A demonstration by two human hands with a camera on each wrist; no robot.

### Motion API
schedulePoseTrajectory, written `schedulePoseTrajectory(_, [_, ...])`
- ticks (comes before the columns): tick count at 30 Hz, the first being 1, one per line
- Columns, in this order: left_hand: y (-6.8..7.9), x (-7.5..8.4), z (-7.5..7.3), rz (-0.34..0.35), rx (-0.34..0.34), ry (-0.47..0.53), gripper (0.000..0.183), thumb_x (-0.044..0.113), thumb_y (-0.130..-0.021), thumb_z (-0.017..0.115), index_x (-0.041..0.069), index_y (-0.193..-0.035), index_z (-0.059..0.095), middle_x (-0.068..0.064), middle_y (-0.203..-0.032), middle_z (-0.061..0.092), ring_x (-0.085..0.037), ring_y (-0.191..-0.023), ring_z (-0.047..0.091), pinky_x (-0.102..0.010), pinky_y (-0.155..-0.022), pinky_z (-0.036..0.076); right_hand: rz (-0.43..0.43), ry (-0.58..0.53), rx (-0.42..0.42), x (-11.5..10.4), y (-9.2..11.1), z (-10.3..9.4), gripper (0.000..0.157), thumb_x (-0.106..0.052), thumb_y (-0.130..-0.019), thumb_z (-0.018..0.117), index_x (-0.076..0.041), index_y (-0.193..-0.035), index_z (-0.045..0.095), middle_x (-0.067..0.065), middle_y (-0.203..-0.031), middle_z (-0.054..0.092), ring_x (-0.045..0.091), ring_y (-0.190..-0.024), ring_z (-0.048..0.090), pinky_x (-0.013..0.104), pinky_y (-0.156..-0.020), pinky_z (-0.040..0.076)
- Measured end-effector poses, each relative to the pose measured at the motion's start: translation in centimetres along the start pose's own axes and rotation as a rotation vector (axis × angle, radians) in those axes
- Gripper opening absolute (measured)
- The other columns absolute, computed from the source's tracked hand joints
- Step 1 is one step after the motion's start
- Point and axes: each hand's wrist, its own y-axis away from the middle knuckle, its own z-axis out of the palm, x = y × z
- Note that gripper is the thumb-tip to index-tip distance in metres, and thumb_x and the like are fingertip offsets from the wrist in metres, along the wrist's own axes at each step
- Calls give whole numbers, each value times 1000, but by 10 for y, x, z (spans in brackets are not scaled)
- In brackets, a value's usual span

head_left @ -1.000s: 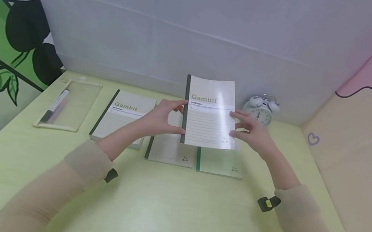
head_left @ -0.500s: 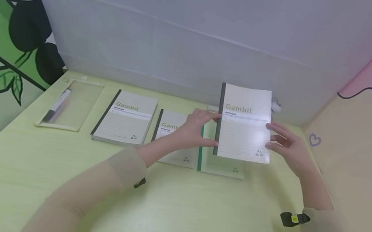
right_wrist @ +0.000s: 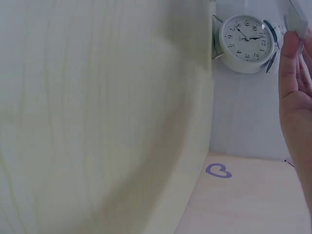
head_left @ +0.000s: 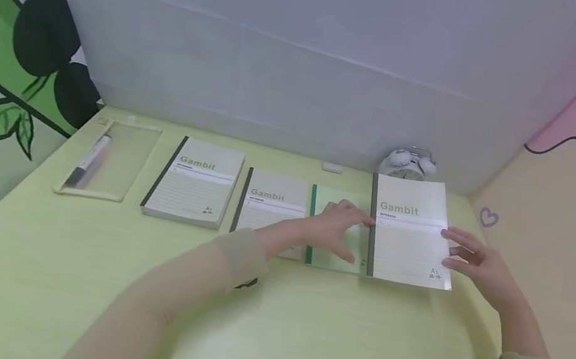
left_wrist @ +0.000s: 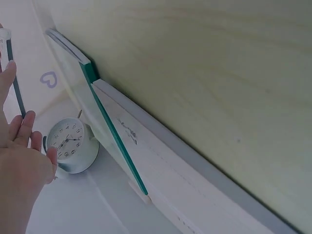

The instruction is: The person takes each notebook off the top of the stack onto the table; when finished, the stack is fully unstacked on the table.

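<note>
A white Gambit notebook (head_left: 405,244) with a dark spine is at the right of the row, low over the table with a shadow under its front edge. My right hand (head_left: 481,269) pinches its right edge; in the right wrist view, the thumb lies against the notebook's corner (right_wrist: 295,19). At the spine, the left hand (head_left: 334,228) touches with its fingertips, while its thumb stands away from the cover. Beneath the left hand lies a green-spined notebook (head_left: 312,253), partly covered. Left of that is another Gambit notebook (head_left: 268,201), overlapped by the left forearm.
A thick Gambit notebook or stack (head_left: 196,183) sits further left. Beside it a mesh pouch (head_left: 130,166) contains a marker (head_left: 87,162). The white alarm clock (head_left: 411,162) stands behind the raised notebook, near the back wall. A small white block (head_left: 332,167) lies at the back.
Both hands have carried the notebook rightward, then down toward the table right of the green-spined one. The left thumb has come away from the spine. The notebooks beneath have come into view.
</note>
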Motion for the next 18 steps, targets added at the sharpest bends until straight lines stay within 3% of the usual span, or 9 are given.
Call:
schedulePoseTrajectory(11, [-25, -1, 24, 38, -186, -58, 91, 39, -70, 82, 25, -146, 34, 8, -145, 40, -14, -132, 25, -42, -109, 20, 99, 59, -134, 36, 12, -13, 57, -18, -90, 64, -11, -142, 41, -24, -138, 34, -8, -104, 51, 11, -83, 43])
schedulePoseTrajectory(18, [-39, 2, 34, 3, -238, -128, 90, 43, -72, 79, 28, -147, 32, 10, -147, 37, -13, -133, 24, -39, -111, 18, 218, 38, -188, 51, 11, -13, 60, -26, -90, 64, -14, -144, 40, -8, -146, 29, -12, -106, 46, 13, -84, 43])
